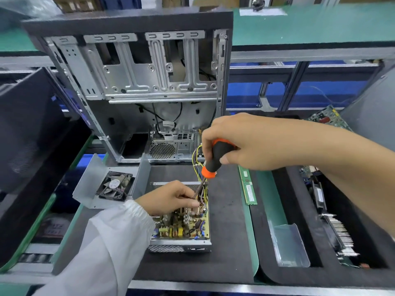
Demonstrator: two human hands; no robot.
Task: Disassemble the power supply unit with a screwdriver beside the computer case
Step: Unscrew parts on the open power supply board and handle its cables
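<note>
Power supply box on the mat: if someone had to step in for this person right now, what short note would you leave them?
Right hand: grips the screwdriver by its black-and-orange handle, tip down at the far right corner of the circuit board.
Left hand: rests on the board, fingers pinching beside the shaft near the tip.
Power supply unit: open on the black mat, in front of the computer case.
Done: cover with its fan is off, lying to the left.
Left: board is still seated in its tray and the wire bundle is still attached; whether the screw is loose cannot be seen.
</note>
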